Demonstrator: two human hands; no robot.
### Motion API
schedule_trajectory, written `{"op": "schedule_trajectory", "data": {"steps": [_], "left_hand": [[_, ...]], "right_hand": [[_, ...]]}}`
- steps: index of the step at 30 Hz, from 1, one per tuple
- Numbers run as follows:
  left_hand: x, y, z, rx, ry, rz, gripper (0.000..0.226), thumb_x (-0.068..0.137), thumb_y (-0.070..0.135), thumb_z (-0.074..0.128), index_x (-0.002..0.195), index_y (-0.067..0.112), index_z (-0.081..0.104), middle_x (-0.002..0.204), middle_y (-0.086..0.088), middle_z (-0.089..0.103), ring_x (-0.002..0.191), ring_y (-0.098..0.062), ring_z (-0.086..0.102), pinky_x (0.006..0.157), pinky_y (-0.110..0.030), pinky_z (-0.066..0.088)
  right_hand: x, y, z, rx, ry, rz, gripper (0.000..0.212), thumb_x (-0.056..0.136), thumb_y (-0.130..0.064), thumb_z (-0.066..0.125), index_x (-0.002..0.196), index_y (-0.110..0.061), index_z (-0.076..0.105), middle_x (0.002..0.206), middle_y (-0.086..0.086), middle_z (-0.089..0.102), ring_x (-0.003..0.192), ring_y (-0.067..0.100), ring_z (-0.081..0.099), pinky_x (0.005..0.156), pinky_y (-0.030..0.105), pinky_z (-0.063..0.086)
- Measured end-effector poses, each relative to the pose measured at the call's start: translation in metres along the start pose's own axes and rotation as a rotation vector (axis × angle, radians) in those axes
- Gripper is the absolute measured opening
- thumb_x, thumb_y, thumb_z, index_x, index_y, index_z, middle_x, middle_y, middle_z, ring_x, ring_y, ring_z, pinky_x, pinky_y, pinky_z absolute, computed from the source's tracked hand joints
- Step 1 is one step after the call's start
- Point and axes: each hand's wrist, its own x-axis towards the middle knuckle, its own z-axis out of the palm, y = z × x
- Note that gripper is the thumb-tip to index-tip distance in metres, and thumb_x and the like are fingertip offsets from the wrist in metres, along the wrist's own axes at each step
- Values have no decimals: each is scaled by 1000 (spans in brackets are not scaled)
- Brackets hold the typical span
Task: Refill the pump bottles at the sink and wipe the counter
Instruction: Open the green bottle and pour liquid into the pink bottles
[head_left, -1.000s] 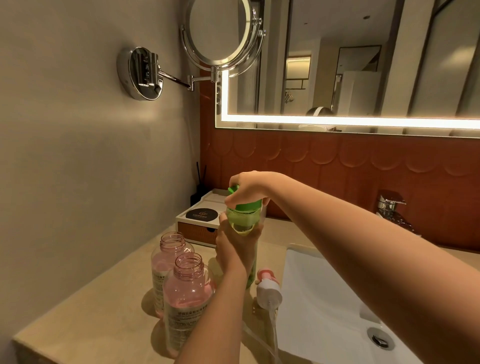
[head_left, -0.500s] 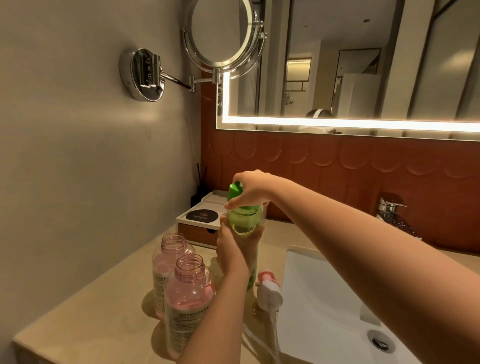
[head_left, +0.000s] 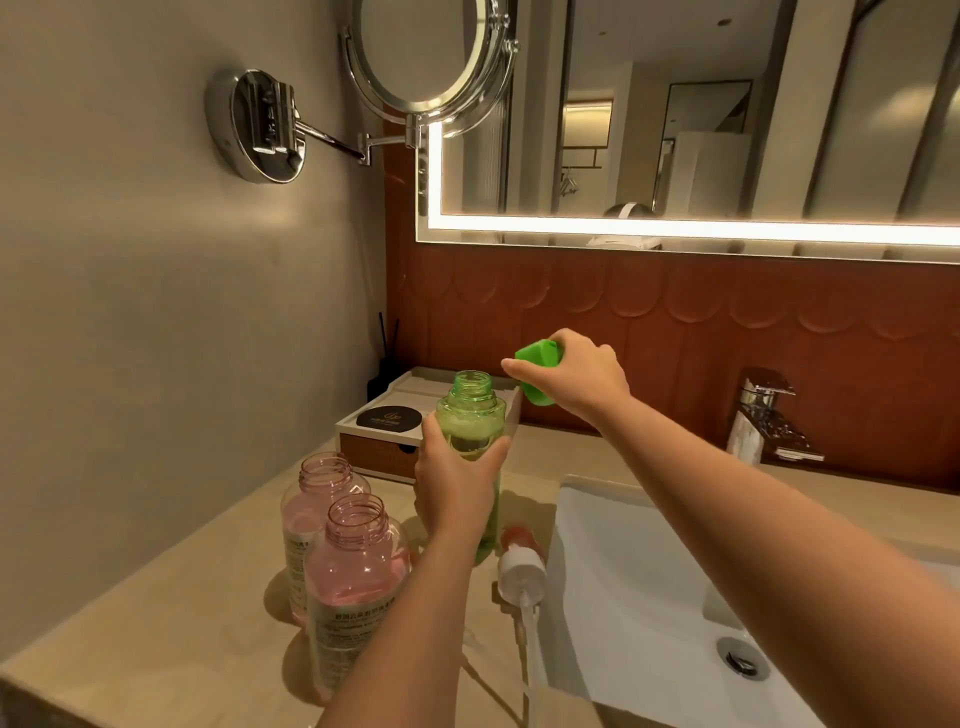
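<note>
My left hand (head_left: 456, 475) grips a green bottle (head_left: 471, 415) upright on the beige counter (head_left: 182, 623), its mouth uncovered. My right hand (head_left: 576, 382) holds the green cap (head_left: 537, 364) just right of and above the bottle's neck, clear of it. Two pink bottles stand uncapped to the left, one behind (head_left: 317, 499) and one nearer to me (head_left: 356, 577), both partly filled with pink liquid. A white and pink pump head (head_left: 521, 564) with its tube lies on the counter by the sink's edge.
The white sink (head_left: 639, 597) with a drain (head_left: 742, 659) lies to the right, and a chrome tap (head_left: 763, 415) stands behind it. A white tray box (head_left: 395, 423) with a black disc sits at the back. A round mirror on an arm sticks out from the left wall.
My right hand has taken the green cap off the green bottle and moved it up and to the right. My left hand keeps hold of the bottle.
</note>
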Motion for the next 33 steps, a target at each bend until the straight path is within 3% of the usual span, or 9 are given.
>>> {"op": "schedule_trajectory", "data": {"steps": [3,6,13,18,22,27,30,33], "left_hand": [[0,0,-1,-19,-4,5,69,74,37,75,131,21,38,127,-2,53,116,-20,50,79,-30,38],[-1,2,-2,-20,-2,11,68,74,37,75,129,21,39,127,-1,53,114,-18,48,78,-29,37],[-1,-1,-2,-15,8,24,70,74,39,75,131,22,38,127,0,54,114,-18,51,76,-28,38],[0,-3,-1,-1,18,43,70,74,41,75,131,23,37,127,1,54,113,-17,52,75,-26,38],[0,-4,0,9,24,42,71,74,41,74,131,22,37,128,1,54,115,-17,52,75,-25,38],[0,-4,3,47,35,44,72,76,41,73,133,19,34,130,-1,51,117,-18,51,74,-24,36],[-1,-5,5,67,43,43,72,76,42,72,132,20,32,131,-3,50,115,-20,52,74,-25,39],[-1,-6,5,82,43,47,74,77,42,71,133,18,30,133,-4,48,116,-22,52,75,-26,41]], "right_hand": [[-9,23,18,103,-48,101,61,71,-71,58,106,-21,51,102,0,58,95,20,54,81,35,48],[-16,39,41,180,-85,178,59,71,-66,63,105,-19,49,103,2,59,97,21,57,87,40,50],[-33,64,90,277,-270,309,72,72,-43,76,127,-9,47,116,9,57,104,22,56,87,34,51],[-41,75,108,314,-274,316,70,72,-36,77,129,-11,46,121,9,57,106,21,55,91,37,51],[-46,78,114,264,-301,290,66,74,-36,76,128,-11,48,122,7,58,100,17,54,87,31,49],[-51,76,112,250,-325,286,74,77,-53,65,137,-18,39,136,7,49,125,27,45,101,46,43],[-51,74,102,253,-317,267,60,86,-45,59,137,-18,40,139,10,46,128,28,42,102,47,42],[-56,71,87,241,-346,221,50,91,-32,57,135,-15,43,137,10,47,125,25,44,101,39,43]]}}
